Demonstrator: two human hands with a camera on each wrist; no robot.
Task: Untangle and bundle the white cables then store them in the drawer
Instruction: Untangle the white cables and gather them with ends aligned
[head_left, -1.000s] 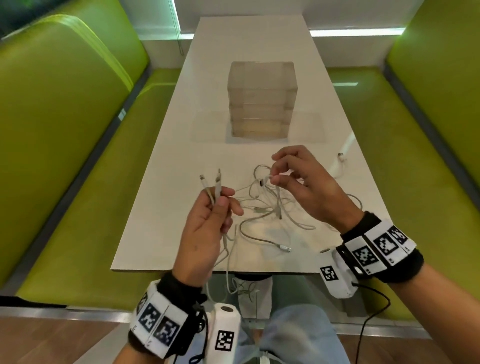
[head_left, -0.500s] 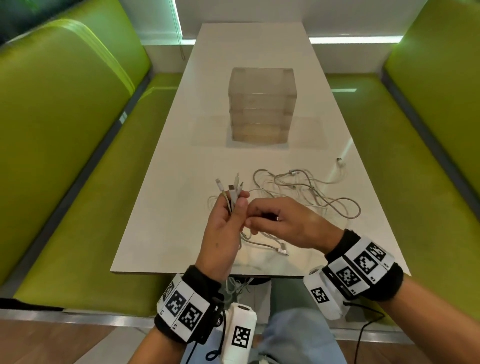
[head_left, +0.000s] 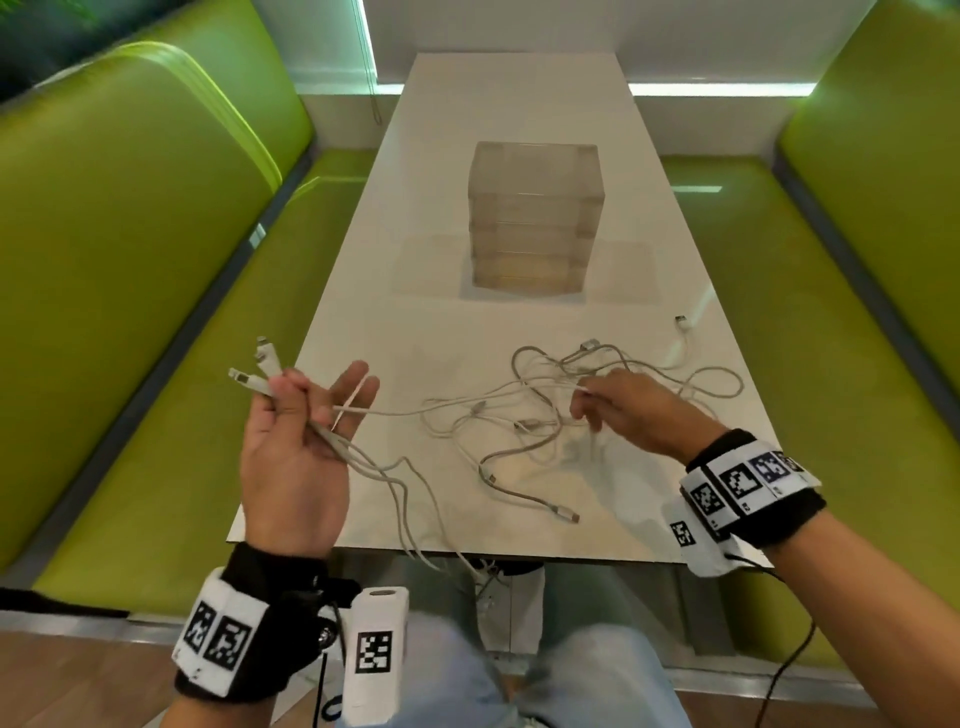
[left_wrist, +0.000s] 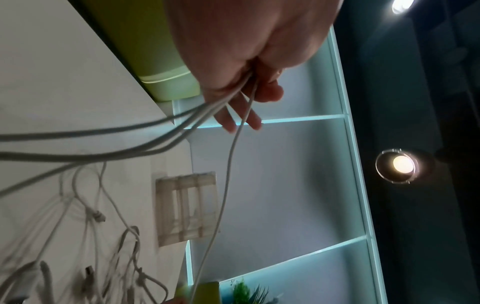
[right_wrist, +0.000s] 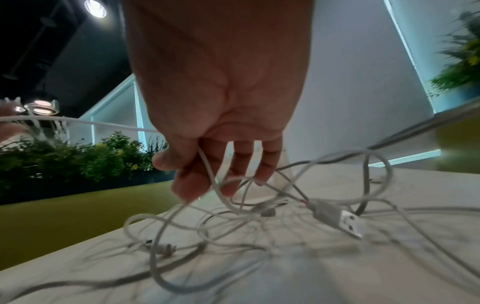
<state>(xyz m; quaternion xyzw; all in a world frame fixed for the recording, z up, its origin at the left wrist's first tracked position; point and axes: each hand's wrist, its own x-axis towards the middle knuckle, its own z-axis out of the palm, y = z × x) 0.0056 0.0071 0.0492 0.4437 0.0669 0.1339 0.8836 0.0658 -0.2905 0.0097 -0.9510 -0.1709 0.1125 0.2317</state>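
Observation:
A tangle of white cables (head_left: 524, 421) lies on the near part of the white table (head_left: 467, 322). My left hand (head_left: 296, 441) is raised at the table's left edge and grips several cable ends (head_left: 260, 364), whose plugs stick up past the fingers; their cords (left_wrist: 145, 148) hang down over the near edge. One cord runs taut from that hand to my right hand (head_left: 623, 410), which pinches it (right_wrist: 205, 164) between thumb and forefinger over the tangle. A USB plug (right_wrist: 350, 223) lies just right of it. The clear stack of drawers (head_left: 535, 218) stands mid-table, all shut.
Green padded benches (head_left: 156, 312) run along both sides of the table. One loose cable end (head_left: 684, 323) lies near the right edge. Bare tabletop stretches between the tangle and the drawers and beyond them.
My hands were together at the near edge; now the left has swung out left with the cable ends and the right has gone right to the tangle, drawing one cord taut between them.

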